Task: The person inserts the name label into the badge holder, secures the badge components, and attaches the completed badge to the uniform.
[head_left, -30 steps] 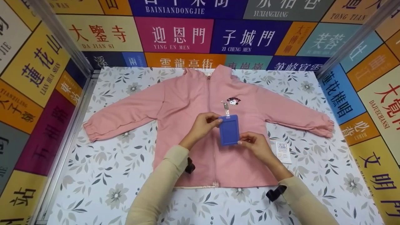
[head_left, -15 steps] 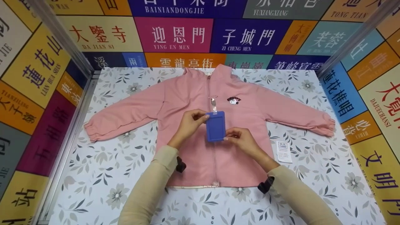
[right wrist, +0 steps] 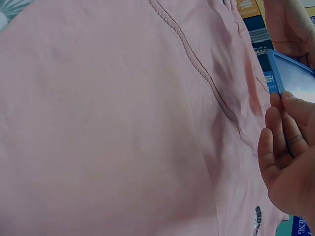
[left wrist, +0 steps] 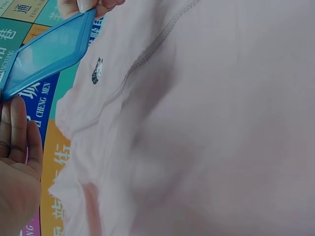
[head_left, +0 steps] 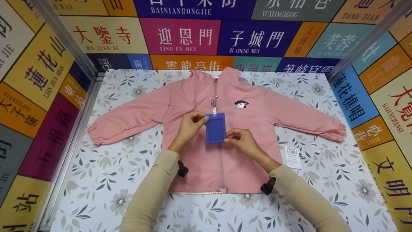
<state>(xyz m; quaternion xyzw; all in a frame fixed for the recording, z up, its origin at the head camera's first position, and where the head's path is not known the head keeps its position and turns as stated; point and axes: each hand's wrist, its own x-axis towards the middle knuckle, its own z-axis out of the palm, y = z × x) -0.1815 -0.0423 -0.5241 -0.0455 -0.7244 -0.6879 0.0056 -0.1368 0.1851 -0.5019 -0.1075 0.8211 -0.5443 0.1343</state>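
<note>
A blue badge holder (head_left: 215, 129) with a clear window is held up over the pink jacket (head_left: 193, 161). My left hand (head_left: 190, 125) pinches its upper left corner between thumb and fingers. At the lower right corner, my right hand (head_left: 244, 140) pinches the edge. A metal clip (head_left: 213, 103) on a clear strap sticks up from the holder's top, near the jacket's zipper. In the left wrist view the badge holder (left wrist: 49, 51) spans both hands. The right wrist view shows the thumb and finger of the right hand (right wrist: 290, 142) on its corner.
The jacket lies front up with both sleeves spread on a floral-patterned table (head_left: 119, 193). A small cartoon patch (head_left: 241, 104) marks its chest. Beside its right hem lies a white printed card (head_left: 293, 158). Colourful lettered panels (head_left: 183, 35) wall the back and sides.
Both hands have carried the badge holder left and slightly upward, from the patch side to over the zipper. The jacket and white card stay where they were.
</note>
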